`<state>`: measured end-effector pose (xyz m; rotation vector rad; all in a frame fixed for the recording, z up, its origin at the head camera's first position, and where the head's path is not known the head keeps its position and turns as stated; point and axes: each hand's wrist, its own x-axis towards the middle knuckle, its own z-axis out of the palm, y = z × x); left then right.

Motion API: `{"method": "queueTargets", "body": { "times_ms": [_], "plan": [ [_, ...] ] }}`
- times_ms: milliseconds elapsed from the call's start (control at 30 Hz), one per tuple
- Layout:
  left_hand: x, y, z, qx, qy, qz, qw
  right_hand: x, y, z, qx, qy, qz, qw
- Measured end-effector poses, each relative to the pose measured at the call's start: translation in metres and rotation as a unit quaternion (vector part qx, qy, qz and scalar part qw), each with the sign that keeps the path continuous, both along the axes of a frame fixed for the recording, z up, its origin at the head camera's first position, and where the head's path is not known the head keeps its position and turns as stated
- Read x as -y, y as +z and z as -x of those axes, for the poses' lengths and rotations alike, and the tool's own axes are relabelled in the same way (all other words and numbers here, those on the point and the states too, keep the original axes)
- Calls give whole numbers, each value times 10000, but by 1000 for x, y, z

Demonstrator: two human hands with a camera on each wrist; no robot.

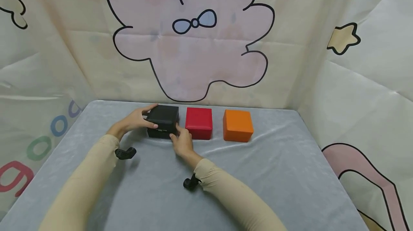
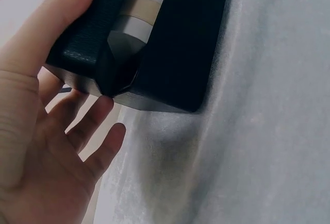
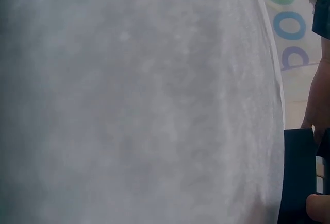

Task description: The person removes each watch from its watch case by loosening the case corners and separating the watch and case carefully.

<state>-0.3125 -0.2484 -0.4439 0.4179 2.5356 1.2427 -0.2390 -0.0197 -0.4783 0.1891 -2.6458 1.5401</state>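
A black box (image 1: 162, 116) stands at the back left of the table with its lid partly raised. My left hand (image 1: 133, 120) grips the lid from the left, thumb at its front edge. In the left wrist view, a gap between the lid (image 2: 85, 41) and the base (image 2: 180, 44) shows a white roll-like piece with a beige band (image 2: 139, 10) inside. At the front right corner, my right hand (image 1: 183, 142) holds the base between thumb and finger. Only a fingertip (image 3: 319, 207) of it shows in the right wrist view, against the dark box side.
Right of the black box stands a red box (image 1: 198, 123), close to the right hand's fingers. An orange box (image 1: 238, 125) is farther right. A grey cloth covers the table (image 1: 155, 195); printed curtains (image 1: 290, 62) hang behind and at both sides.
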Motion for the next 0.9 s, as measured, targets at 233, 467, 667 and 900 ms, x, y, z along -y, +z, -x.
{"method": "queueTargets", "body": {
  "times_ms": [233, 467, 667, 900],
  "plan": [
    [-4, 6, 5, 113, 133, -141, 9997, -3, 4, 0, 53, -5, -25, 10000],
    [-2, 9, 1, 216, 140, -254, 9993, -6, 5, 0, -75, 193, -434, 9988],
    [0, 10, 0, 413, 46, -169, 9990, -5, 5, -2, -127, 324, -638, 9974],
    [1, 15, 5, 790, 60, -206, 9966, -7, 9, -2, -19, 499, -799, 9956]
  ]
}}
